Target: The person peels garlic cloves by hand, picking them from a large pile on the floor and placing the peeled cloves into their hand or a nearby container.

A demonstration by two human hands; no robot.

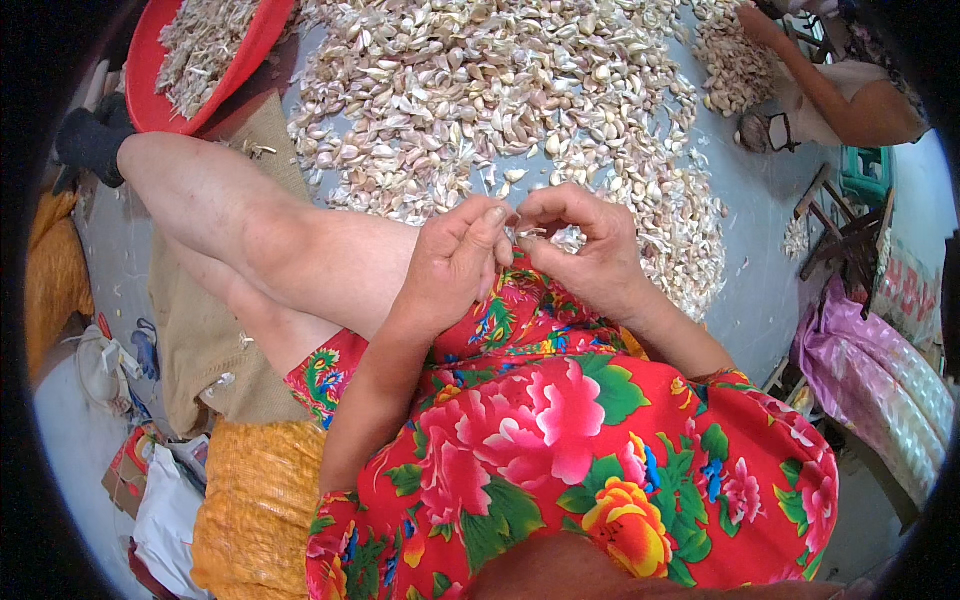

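Both my hands meet above my lap, over red flowered cloth. My left hand (465,251) has its fingers curled in, with the thumb laid on the index finger; whatever may lie inside is hidden. Close beside it, my right hand (589,244) bends its thumb and index finger around a small whitish papery piece (531,232), too small to name surely. Beyond the hands, a wide heap of loose garlic cloves (487,82), some with papery skin, spreads over the grey floor.
A red basin (266,56) of dry garlic scraps stands at upper left. Another person's arm (817,82) reaches to a smaller garlic pile (731,64) at upper right. Orange mesh sacks (259,495) lie at left, a folding stool (847,240) and pink plastic sack (870,375) at right.
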